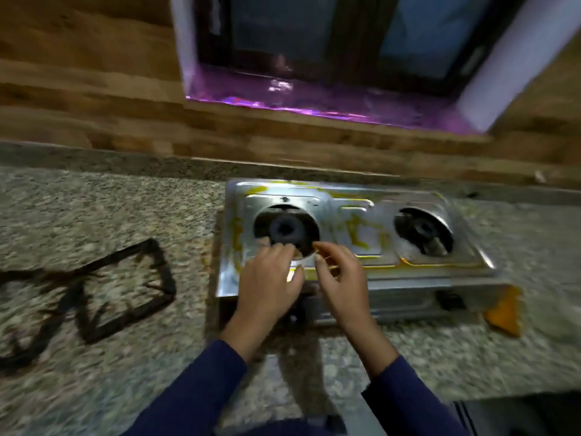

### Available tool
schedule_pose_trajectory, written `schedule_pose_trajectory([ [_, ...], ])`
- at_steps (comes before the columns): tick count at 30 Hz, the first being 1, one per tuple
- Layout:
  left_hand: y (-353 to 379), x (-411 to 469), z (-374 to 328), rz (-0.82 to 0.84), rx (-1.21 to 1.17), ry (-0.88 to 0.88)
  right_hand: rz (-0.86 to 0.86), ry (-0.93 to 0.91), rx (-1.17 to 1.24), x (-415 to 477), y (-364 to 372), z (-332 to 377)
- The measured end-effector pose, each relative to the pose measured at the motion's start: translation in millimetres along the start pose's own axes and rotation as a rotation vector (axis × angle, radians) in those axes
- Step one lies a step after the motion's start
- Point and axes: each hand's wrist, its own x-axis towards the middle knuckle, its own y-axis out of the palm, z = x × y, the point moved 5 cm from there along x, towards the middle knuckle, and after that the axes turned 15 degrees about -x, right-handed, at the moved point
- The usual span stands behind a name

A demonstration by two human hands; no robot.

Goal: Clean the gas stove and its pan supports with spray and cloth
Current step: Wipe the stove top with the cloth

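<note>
While the gas stove (355,243) sits against the backsplash with bare granite counter (94,209) to its left, I note the pan supports (91,297) lying there, well apart from it. My left hand (270,278) and right hand (339,275) hover over the left burner's (286,229) front rim, fingers loosely curled; motion blur prevents telling whether they pinch anything.

bare hands (270,278), long sleeves (201,388) — navy blue

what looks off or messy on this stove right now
Yellow stains streak the steel stove top, mostly between the two burners and along its edges. Both pan supports are off, lying on the counter to its left. An orange cloth sits by its right corner.
</note>
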Motion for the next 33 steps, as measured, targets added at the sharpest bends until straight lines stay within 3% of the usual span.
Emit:
schedule_pose_trajectory([
  [5, 113.7, 1.4, -102.1, 0.159, -0.165, 0.249, -0.201, 0.261, 0.013, -14.9, -105.3, -136.0],
  [10, 205.9, -7.7, -166.2, 0.252, -0.212, 0.433, -0.343, 0.44, -0.147, -35.1, -196.1, -265.0],
  [14, 265.3, -5.3, -190.8, 0.288, -0.116, 0.493, -0.225, 0.652, -0.298, -29.5, -233.6, -375.2],
  [17, 281.7, -5.7, -189.6, 0.241, -0.053, 0.482, -0.063, 0.685, -0.396, -12.4, -233.2, -421.2],
  [23, 280.4, -3.5, -190.7, 0.161, 0.013, 0.498, 0.155, 0.706, -0.592, 15.3, -209.3, -476.4],
  [25, 279.5, 0.3, -192.7, 0.16, 0.005, 0.498, 0.08, 0.696, -0.493, 19.6, -212.9, -474.7],
  [29, 276.6, 7.0, -191.5, 0.174, -0.022, 0.477, -0.256, 0.884, 0.025, 26.4, -243.2, -446.1],
  [31, 274.3, 9.4, -188.1, 0.173, -0.053, 0.478, -0.404, 0.826, 0.167, 34.1, -257.9, -429.8],
  [33, 272.7, 9.2, -184.4, 0.159, -0.059, 0.476, -0.393, 0.654, 0.168, 49.4, -267.1, -411.4],
])
